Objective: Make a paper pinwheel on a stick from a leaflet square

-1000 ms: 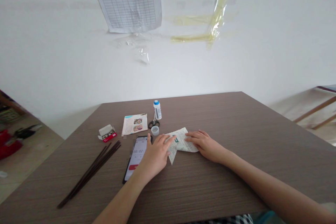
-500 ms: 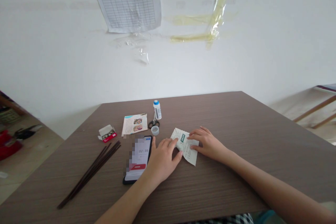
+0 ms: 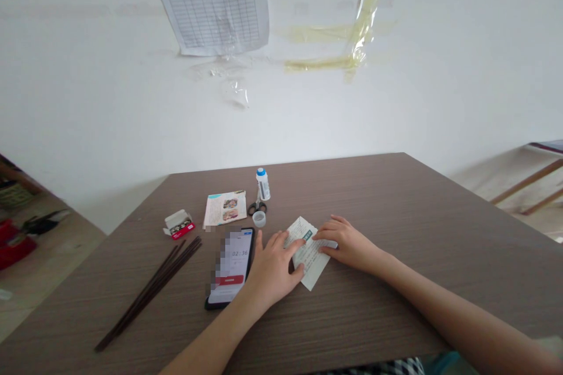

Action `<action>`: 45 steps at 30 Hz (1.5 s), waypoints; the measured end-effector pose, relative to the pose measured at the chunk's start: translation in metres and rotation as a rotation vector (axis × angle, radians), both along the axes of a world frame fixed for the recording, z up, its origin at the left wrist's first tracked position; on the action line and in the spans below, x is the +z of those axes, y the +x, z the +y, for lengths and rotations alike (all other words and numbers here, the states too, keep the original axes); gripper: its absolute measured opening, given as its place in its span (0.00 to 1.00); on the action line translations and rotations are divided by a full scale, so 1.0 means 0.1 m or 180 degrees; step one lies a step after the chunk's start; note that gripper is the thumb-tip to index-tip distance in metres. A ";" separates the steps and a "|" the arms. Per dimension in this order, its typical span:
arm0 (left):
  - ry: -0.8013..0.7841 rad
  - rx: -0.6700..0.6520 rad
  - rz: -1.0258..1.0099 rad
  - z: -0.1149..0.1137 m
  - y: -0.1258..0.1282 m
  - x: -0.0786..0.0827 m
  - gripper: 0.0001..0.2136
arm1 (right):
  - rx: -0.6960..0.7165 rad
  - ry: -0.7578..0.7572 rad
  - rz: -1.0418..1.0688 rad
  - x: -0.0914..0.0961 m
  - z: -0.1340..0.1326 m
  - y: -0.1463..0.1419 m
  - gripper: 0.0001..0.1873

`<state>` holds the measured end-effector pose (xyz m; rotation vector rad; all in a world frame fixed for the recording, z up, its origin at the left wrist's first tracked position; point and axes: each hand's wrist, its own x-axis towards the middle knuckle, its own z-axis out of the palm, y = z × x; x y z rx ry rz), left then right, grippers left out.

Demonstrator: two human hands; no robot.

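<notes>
A folded sheet of printed paper (image 3: 311, 258) with a green label lies on the table between my hands, one pointed corner facing me. My left hand (image 3: 275, 263) rests over its left edge, fingers spread, the index finger and thumb touching the paper. On the other side, my right hand (image 3: 347, 245) has its fingers on top of the paper and its thumb at the right edge, gripping it there. What lies under the fingers is hidden.
Left of my left hand is a phone (image 3: 231, 269) showing a timer. Dark thin sticks (image 3: 149, 293), a small red-and-white box (image 3: 179, 224), a printed booklet (image 3: 225, 209), scissors (image 3: 257, 207), a clear cup (image 3: 259, 220) and a white bottle (image 3: 263, 185) stand or lie on the table (image 3: 396, 316).
The paper's near corner has swung left and toward me, so its outline is now more of a diamond. My left index finger has moved onto the paper; my right hand has barely shifted.
</notes>
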<state>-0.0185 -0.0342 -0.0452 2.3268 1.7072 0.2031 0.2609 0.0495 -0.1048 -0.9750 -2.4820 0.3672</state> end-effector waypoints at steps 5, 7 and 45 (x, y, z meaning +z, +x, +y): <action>-0.0035 -0.0049 0.0046 0.01 0.00 0.02 0.22 | 0.0015 0.0055 0.0050 -0.03 0.02 0.00 0.14; -0.0038 -0.0062 0.0055 0.01 -0.01 0.01 0.21 | 0.0007 0.0048 0.0032 -0.03 0.02 0.00 0.14; -0.0254 -0.0047 0.0108 0.03 -0.29 0.10 0.34 | -0.0807 -0.1117 0.1119 0.70 1.56 -1.67 0.32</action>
